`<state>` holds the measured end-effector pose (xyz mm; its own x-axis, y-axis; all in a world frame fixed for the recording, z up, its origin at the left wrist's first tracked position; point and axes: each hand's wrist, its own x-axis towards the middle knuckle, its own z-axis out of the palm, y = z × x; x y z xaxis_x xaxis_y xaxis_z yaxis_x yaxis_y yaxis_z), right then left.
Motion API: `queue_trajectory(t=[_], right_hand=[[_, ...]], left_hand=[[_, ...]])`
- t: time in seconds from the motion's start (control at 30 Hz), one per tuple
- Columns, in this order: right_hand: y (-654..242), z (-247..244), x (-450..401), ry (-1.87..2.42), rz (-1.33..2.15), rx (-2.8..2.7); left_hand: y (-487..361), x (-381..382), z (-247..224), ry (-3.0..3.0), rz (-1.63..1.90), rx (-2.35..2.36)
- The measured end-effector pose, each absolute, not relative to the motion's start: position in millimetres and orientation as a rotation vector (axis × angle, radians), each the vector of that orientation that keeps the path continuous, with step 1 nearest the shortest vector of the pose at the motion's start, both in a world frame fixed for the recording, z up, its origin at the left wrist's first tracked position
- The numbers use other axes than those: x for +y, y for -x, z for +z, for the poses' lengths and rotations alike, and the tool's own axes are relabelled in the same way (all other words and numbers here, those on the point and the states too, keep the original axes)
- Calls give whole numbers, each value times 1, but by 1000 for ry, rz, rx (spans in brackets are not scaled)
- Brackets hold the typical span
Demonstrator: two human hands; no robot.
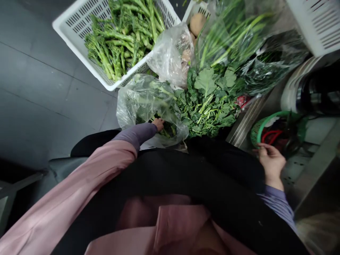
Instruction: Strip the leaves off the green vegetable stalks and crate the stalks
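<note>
My left hand (158,124) reaches into the mouth of a clear plastic bag (127,102) with leafy green stalks inside. Its fingers curl down among the greens, and their tips are hidden. Beside the bag lies a heap of cut green leaves and thin stems (207,106). Over my right knee, my right hand (272,161) is closed with thumb and fingers pinched together, by the rim of a green plastic basket (261,124). What it pinches, if anything, is too small to make out. A white crate (79,42) beyond the bag holds thick trimmed green stalks (124,44).
A clear bag of brownish produce (170,53), round tan vegetables (198,24) and bagged long greens (228,39) stand at the back. To the right are a dark bag of greens (276,60), another white crate (321,28) and a metal frame (313,173). Grey tiles (39,78) cover the floor.
</note>
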<state>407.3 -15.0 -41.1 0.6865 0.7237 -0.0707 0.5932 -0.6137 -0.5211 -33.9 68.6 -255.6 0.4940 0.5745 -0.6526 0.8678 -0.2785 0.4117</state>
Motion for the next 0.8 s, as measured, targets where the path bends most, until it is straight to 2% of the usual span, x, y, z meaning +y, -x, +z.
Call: queue_trajectory(t=[0.1,0.2,0.27,0.33,0.4,0.47,0.6,0.7,0.8], right_hand=[[-378,-7,6,2117,472,-1088],[-321,31,19,1868,609,-1198],[-275,40,22,1765,1038,-1110],[-232,33,22,1652,1676,-903],[-197,17,25,1467,2141,-615],[-177,4,30,1231,2255,-429],[-175,5,41,1120,1990,-301],[-189,15,46,1071,1791,-360],[-199,20,48,909,1693,-432]], left_hand=[[53,95,-206,-2063,-445,1146],[69,123,-122,-2113,-60,1089],[70,129,-53,-2073,206,1027],[59,119,9,-2114,458,872],[38,93,49,-2294,603,628],[13,62,61,-2470,522,440],[-23,14,33,-2579,345,371],[-25,-1,12,-2365,547,457],[-22,-3,5,-1842,757,669]])
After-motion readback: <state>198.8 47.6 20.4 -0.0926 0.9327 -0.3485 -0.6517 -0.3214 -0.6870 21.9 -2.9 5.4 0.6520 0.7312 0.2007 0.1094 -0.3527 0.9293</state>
